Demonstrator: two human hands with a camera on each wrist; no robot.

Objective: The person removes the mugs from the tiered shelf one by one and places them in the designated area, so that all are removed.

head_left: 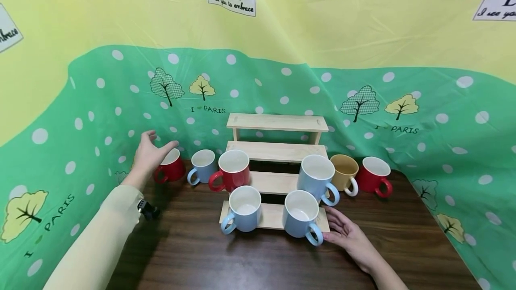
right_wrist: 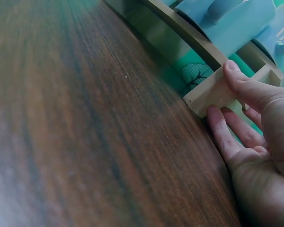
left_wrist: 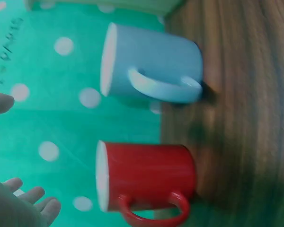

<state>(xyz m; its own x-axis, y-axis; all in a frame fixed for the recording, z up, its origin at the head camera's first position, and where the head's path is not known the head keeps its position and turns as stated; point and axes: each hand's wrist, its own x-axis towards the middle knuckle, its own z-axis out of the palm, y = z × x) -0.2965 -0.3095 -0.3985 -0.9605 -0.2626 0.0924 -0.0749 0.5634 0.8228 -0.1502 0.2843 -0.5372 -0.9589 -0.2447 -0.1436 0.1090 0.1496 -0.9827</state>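
My left hand (head_left: 150, 153) is spread above and beside a red mug (head_left: 172, 168) at the far left. In the left wrist view, a space separates the fingers (left_wrist: 34, 195) from that red mug (left_wrist: 149, 176). A light blue mug (head_left: 203, 164) stands to its right. My right hand (head_left: 350, 238) holds the right end of the lowest step of a wooden stepped rack (head_left: 271, 215). Its thumb lies on the step's edge, with fingers against the end board (right_wrist: 213, 92). Two light blue mugs (head_left: 246, 207) sit on that step, with a red mug (head_left: 234, 169) and another light blue mug (head_left: 316, 173) one step higher.
A tan mug (head_left: 344, 172) with a white handle and a red mug (head_left: 372, 176) stand right of the rack. The upper two steps (head_left: 278, 122) carry no mugs. Behind the dark wooden table (head_left: 193, 254) hangs a green and yellow cloth (head_left: 274, 84).
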